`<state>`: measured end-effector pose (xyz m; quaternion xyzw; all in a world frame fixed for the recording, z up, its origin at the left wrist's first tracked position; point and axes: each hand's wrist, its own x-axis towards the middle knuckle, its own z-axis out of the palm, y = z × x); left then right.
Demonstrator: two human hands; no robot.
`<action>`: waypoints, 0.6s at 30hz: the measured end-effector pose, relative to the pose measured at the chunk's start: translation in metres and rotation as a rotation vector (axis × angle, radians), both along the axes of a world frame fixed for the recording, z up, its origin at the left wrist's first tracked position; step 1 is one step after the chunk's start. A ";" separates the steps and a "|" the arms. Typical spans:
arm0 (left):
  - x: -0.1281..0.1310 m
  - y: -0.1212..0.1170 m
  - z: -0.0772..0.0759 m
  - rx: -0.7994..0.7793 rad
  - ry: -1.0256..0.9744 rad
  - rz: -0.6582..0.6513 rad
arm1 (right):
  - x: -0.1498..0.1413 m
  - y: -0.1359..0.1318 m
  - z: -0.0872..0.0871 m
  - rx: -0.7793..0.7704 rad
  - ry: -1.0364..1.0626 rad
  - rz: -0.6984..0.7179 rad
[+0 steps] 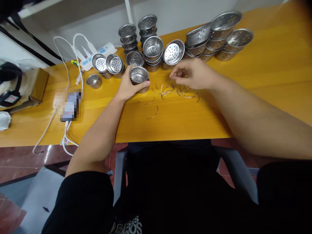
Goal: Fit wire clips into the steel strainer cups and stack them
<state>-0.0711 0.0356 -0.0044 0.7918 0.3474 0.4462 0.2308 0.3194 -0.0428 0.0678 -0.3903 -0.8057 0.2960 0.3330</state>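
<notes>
Technician: State the largest item first.
Inspector: The wooden table (185,125). It spans the view, with a chair (240,170) at its near edge.
Technician: Next in size?
Inspector: The stacks of perforated metal cups (153,48), along the rear of the table. The right-hand group has several tilted rims. At left, a cardboard box (40,84) bears headphones (14,83).
Technician: Specify the hands.
Inspector: The left hand (127,87) grips one perforated steel cup (139,76), fingers behind the wall, thumb across its front. The right hand (193,73) is above the wire pieces, fingers curled toward the thumb; whether a wire is pinched there cannot be told from this view.
Technician: Position of the gripped cup?
Inspector: Upright, opening upward, in front of the stacks and just left of the main wire cluster.
Technician: Smaller items?
Inspector: A white power strip (87,61) at the rear left; a phone (70,107), blurred, with white cables attached; a single small cup (94,82) between them.
Technician: Smallest?
Inspector: Curved wire pieces (168,92), mostly overlapping beneath the right hand. Two lie apart, nearer the front edge.
</notes>
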 end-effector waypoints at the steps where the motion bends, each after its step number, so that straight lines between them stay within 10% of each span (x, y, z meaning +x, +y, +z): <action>1: -0.001 0.000 0.002 0.014 0.006 0.006 | 0.001 0.002 -0.002 0.014 0.017 -0.017; 18: 0.023 -0.042 0.040 0.071 0.068 -0.082 | -0.002 0.002 0.002 0.049 0.114 -0.146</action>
